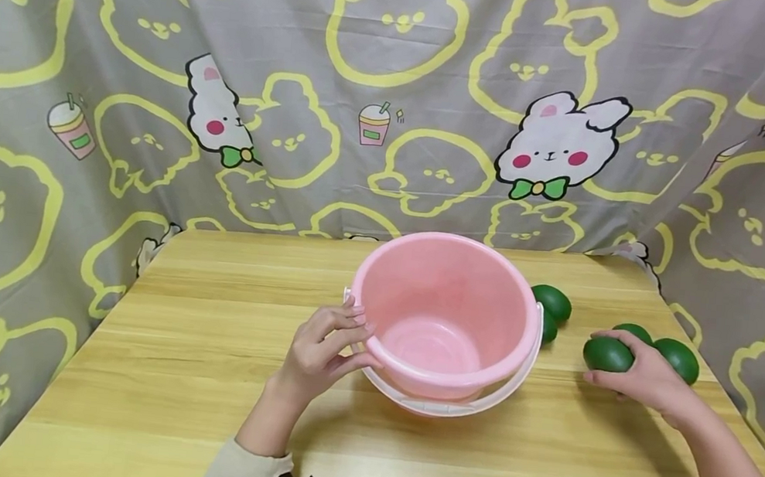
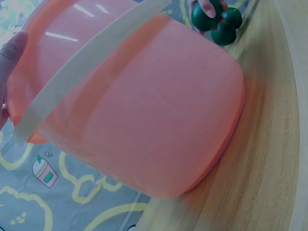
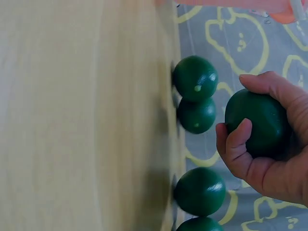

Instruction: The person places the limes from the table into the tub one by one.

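A pink bucket (image 1: 434,376) with a white handle (image 1: 441,409) stands upright on the table, its inside bare. My left hand (image 1: 325,345) grips the bucket's rim at the left; in the left wrist view only part of that hand (image 2: 9,62) shows at the edge. To the right, my right hand (image 1: 644,379) holds a smooth dark green avocado (image 1: 608,355), raised above the tabletop in the right wrist view, with thumb and fingers (image 3: 239,137) curled round it. Two more avocados (image 1: 676,360) lie just behind this hand.
Another pair of avocados (image 1: 550,304) sits against the bucket's right side, one partly hidden by it. The wooden table (image 1: 200,375) carries everything. A grey patterned curtain (image 1: 432,104) hangs behind the table and along both sides.
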Action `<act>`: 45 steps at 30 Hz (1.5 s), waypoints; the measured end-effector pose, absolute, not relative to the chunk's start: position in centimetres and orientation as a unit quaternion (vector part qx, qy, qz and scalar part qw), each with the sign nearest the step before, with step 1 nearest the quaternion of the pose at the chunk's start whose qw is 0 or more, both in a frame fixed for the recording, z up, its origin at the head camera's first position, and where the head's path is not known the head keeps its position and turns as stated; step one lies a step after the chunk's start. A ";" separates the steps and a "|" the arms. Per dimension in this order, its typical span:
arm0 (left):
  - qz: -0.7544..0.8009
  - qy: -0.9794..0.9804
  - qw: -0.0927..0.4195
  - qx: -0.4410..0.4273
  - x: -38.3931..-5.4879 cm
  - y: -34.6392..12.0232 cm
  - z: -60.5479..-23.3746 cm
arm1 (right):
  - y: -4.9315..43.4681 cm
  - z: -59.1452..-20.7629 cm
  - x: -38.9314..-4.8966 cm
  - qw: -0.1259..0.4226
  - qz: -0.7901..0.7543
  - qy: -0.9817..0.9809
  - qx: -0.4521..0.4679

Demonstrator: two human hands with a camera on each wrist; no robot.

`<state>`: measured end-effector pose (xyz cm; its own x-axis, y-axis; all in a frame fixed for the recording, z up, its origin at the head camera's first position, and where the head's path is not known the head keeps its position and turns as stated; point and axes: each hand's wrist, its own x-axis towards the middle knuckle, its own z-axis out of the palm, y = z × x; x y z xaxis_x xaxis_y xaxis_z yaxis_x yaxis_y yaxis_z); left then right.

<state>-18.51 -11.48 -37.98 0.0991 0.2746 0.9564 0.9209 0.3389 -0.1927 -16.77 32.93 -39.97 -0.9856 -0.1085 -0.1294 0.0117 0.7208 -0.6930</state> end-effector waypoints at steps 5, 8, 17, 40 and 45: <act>-0.291 -0.604 0.553 -0.495 -18.5 -11.5 -38.0 | 32.2 -39.0 -16.4 0.056 -0.362 0.930 -0.038; -0.291 -0.605 0.553 -0.494 -18.5 -11.5 -38.0 | 31.9 -38.4 -16.3 0.043 -0.363 0.930 -0.042; -0.290 -0.607 0.553 -0.492 -18.5 -11.4 -38.0 | 31.4 -36.8 -16.2 0.014 -0.362 0.931 -0.041; -0.294 -0.603 0.555 -0.491 -18.6 -11.4 -38.0 | 29.3 -31.5 -17.5 -0.006 -0.374 0.920 -0.116; -0.299 -0.602 0.552 -0.494 -18.6 -11.3 -38.0 | 28.7 -30.4 -17.7 0.006 -0.386 0.914 -0.124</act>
